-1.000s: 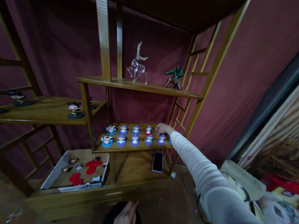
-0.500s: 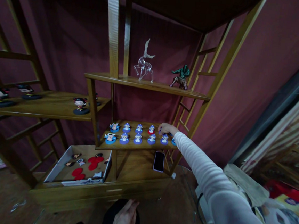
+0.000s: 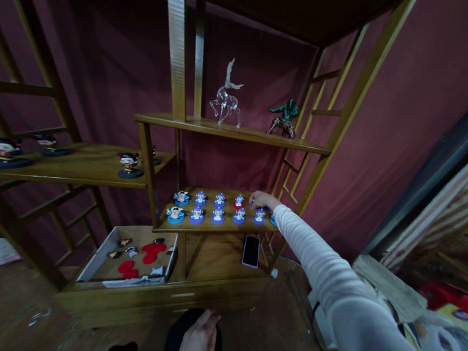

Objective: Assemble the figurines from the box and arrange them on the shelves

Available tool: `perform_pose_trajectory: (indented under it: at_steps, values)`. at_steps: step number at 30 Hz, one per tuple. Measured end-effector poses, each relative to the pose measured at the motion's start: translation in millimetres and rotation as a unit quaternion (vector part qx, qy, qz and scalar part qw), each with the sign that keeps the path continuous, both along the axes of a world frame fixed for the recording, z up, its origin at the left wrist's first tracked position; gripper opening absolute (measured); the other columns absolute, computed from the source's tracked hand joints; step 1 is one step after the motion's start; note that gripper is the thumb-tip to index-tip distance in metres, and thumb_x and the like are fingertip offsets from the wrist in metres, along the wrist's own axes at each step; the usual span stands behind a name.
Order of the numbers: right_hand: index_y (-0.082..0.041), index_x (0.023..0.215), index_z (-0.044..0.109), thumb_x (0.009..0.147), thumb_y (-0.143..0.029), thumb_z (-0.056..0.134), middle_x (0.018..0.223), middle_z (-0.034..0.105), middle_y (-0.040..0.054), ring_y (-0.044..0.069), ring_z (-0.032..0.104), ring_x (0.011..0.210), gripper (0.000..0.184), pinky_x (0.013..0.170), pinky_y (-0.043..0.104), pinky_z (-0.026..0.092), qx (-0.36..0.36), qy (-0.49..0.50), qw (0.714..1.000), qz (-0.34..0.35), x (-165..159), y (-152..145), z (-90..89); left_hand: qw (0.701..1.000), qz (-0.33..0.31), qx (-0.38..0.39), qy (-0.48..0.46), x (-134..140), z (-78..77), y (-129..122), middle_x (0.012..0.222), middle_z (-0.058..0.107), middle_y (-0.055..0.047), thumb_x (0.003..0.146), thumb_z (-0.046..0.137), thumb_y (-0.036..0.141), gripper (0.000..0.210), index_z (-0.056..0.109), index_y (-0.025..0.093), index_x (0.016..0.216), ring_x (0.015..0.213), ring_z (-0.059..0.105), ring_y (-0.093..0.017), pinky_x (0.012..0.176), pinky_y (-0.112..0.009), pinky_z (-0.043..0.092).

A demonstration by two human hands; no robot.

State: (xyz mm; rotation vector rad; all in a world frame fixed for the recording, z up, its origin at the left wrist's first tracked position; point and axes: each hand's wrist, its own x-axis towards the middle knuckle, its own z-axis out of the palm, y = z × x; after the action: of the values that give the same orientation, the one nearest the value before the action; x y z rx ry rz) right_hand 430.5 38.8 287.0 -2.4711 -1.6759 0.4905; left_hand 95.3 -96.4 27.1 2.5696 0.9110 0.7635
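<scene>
The lower shelf (image 3: 229, 210) bears small figurines (image 3: 218, 215) in two rows (one on a red base (image 3: 238, 206)), the upper shelf (image 3: 254, 136) a transparent deer (image 3: 226, 101) and a crouching figure (image 3: 287, 114).

No text, number or brand can be read with certainty. On the front edge of the box (image 3: 133, 282), in the lower left of the frame, there are some dark printed marks, but they are too small to read. The red and yellow package (image 3: 461, 314), at the right edge of the frame, has a coloured print, which is too blurred for telling any letter.
</scene>
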Motion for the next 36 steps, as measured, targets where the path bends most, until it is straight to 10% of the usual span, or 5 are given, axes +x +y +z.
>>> perform_pose_trajectory:
  at_steps: [9,23,28,36]
  values:
    - [-0.016,0.105,0.062,0.064,-0.021,0.069,0.091,0.068,0.0048,0.012,0.059,0.071,0.041,0.06,0.019,0.043,0.023,0.03,0.999,0.005,-2.0,-0.1,14.5,0.999,-0.005,-0.027,0.026,-0.2,13.9,-5.9,0.11,0.065,-0.003,0.081,0.037,0.012,0.036,0.067,0.023,0.098,0.096,0.063,-0.015,0.087,-0.025,0.049]
    - [-0.016,0.108,0.061,0.075,-0.025,0.062,0.098,0.066,0.0041,0.012,0.058,0.08,0.035,0.075,0.022,0.044,0.226,0.133,0.962,0.08,-16.1,-78.8,98.2,1.0,-0.009,-0.02,-0.017,-2.3,0.6,-2.5,0.113,0.064,-0.002,0.08,0.037,0.01,0.04,0.066,0.024,0.104,0.1,0.062,-0.015,0.088,-0.025,0.049]
    - [-0.014,0.109,0.06,0.076,-0.026,0.059,0.096,0.067,0.006,0.014,0.059,0.083,0.034,0.077,0.025,0.046,0.287,0.222,0.93,0.057,-18.4,-134.5,66.9,0.992,-0.049,-0.068,-0.09,-9.6,-3.1,-1.3,0.112,0.064,-0.004,0.083,0.042,0.021,0.032,0.066,0.025,0.104,0.103,0.06,-0.016,0.09,-0.025,0.047]
    - [-0.02,0.099,0.063,0.072,-0.039,0.06,0.096,0.067,0.0048,0.017,0.061,0.087,0.033,0.079,0.03,0.047,0.319,0.342,0.883,-0.034,-43.0,-201.5,-48.1,0.949,0.046,-0.194,-0.242,-54.7,10.5,16.8,0.103,0.066,-0.007,0.076,0.051,0.046,0.037,0.066,0.022,0.1,0.09,0.063,-0.021,0.079,-0.033,0.053]
